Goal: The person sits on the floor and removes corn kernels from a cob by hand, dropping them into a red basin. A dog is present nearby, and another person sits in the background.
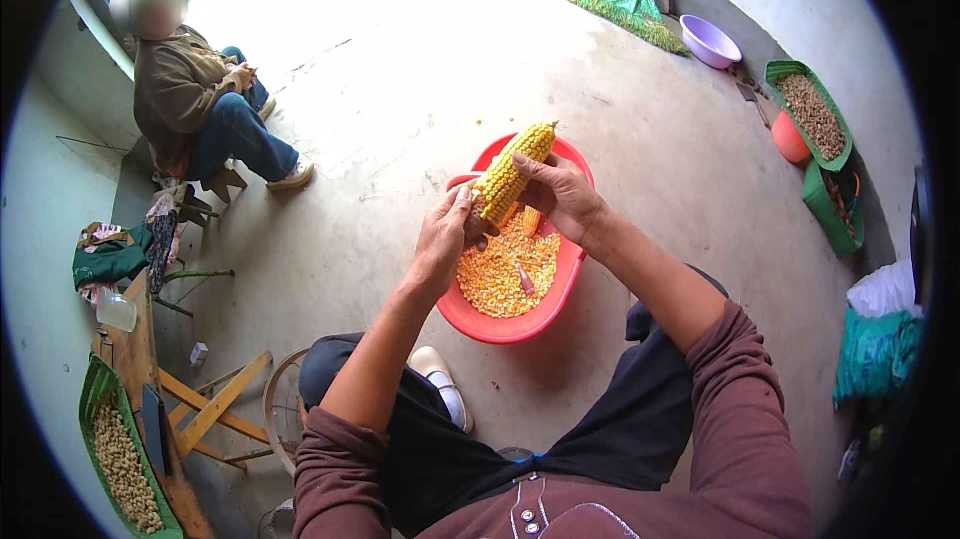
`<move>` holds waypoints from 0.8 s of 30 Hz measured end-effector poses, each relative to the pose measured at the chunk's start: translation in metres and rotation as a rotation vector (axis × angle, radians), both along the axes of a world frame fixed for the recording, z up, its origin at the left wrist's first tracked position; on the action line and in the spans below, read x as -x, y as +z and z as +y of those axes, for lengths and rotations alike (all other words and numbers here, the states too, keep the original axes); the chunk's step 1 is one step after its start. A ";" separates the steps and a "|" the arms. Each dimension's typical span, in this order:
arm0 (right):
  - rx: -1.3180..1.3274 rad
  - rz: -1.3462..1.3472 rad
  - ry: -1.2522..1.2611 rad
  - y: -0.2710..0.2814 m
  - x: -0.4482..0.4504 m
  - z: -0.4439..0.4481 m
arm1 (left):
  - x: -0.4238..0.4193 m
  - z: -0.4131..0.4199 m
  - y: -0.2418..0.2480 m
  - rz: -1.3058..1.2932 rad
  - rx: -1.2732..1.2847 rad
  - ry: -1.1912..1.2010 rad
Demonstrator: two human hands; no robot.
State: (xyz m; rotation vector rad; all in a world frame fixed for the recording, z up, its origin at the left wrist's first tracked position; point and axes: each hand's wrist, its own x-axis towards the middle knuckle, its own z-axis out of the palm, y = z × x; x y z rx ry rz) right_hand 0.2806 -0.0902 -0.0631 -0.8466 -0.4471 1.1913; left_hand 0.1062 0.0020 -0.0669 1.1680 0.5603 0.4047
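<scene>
A yellow corn cob, covered in kernels, is held at a slant above a red plastic basin. My left hand grips its lower end, where some husk or a bare end shows between the fingers. Around the upper part of the cob is my right hand, its thumb lying on the kernels. Loose corn kernels cover the basin's bottom. Another corn cob lies among them below my hands, partly hidden. A small reddish-brown pointed tool rests on the kernels.
A person sits at the upper left. Left stand a wooden bench and a green tray of peanuts. To the right are a purple basin, a green container of brown pieces and a teal bag. A green broom lies behind.
</scene>
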 end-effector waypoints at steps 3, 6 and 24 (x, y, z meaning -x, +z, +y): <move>0.041 -0.036 -0.038 0.002 0.001 -0.001 | 0.002 0.000 0.000 -0.027 -0.003 -0.045; 0.085 -0.105 -0.076 0.007 0.006 -0.003 | 0.002 -0.004 -0.002 -0.023 -0.087 -0.065; 0.104 -0.107 -0.084 0.000 0.006 -0.002 | 0.002 -0.007 -0.013 0.035 0.001 0.023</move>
